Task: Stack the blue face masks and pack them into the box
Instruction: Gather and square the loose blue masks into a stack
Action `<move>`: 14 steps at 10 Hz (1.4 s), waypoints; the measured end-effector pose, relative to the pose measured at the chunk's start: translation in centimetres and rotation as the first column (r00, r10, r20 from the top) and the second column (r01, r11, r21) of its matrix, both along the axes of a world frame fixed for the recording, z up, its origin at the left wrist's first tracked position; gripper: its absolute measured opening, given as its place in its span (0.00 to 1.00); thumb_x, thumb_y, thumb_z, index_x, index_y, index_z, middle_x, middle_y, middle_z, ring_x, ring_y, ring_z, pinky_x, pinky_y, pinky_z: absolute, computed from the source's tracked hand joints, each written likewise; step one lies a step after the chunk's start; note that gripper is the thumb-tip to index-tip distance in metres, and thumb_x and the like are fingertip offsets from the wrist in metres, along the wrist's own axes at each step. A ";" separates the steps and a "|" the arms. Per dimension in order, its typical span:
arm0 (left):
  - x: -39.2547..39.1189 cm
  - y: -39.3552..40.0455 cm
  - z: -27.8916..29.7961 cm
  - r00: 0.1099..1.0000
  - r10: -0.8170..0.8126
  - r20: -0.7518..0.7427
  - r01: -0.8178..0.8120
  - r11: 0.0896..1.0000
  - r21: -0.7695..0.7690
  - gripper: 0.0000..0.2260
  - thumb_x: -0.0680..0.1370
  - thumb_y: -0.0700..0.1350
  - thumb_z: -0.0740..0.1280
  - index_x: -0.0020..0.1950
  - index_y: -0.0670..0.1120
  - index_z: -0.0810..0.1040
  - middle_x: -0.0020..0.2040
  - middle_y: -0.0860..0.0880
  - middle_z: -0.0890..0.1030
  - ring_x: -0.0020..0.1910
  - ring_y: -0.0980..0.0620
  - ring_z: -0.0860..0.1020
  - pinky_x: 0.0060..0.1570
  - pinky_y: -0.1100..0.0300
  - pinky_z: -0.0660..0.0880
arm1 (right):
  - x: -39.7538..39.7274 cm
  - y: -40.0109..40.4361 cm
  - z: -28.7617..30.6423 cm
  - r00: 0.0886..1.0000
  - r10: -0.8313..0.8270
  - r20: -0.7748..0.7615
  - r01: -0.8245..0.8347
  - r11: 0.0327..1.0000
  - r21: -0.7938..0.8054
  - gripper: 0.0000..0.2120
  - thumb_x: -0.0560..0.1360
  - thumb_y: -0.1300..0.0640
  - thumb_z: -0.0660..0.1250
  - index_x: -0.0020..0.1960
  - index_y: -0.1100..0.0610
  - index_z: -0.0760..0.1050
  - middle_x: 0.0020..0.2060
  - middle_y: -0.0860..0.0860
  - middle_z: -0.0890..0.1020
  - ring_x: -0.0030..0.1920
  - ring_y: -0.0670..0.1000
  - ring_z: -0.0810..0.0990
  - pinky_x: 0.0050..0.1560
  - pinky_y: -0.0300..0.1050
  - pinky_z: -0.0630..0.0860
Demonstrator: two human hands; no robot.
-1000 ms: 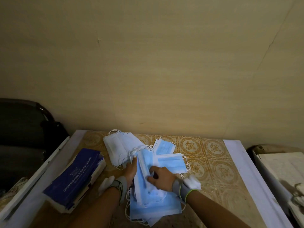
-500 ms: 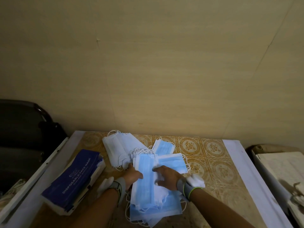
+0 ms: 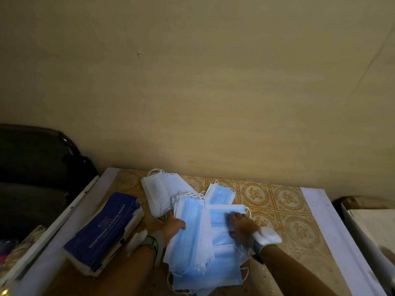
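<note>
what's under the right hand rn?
The right hand lies flat on the blue mask pile, fingers spread over a top mask. More masks sit fanned beneath. The patterned table directly under the pile is covered, so the pile's depth can't be told.

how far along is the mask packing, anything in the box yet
Done: many blue pleated face masks lie gathered in a rough, fanned pile. In hand: the left hand and right hand press on that pile, squaring it. Left: the paler mask bundle and blue ones behind lie apart, and nothing shows going into the dark blue cardboard mask box.
</note>
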State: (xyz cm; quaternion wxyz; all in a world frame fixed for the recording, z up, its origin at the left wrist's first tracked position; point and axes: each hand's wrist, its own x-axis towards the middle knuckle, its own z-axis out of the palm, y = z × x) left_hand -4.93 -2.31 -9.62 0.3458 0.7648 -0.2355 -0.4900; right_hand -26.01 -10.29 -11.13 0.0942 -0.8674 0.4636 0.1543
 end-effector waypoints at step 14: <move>-0.5 2.0 1.8 0.960 0.127 -0.250 -0.198 0.938 -0.283 0.20 0.74 0.30 0.66 0.66 0.33 0.71 0.62 0.33 0.76 0.57 0.38 0.77 0.61 0.42 0.73 | 5.5 5.8 4.0 0.772 -0.259 0.580 0.122 0.957 0.264 0.22 0.71 0.46 0.69 0.58 0.55 0.65 0.47 0.53 0.76 0.49 0.52 0.75 0.54 0.48 0.73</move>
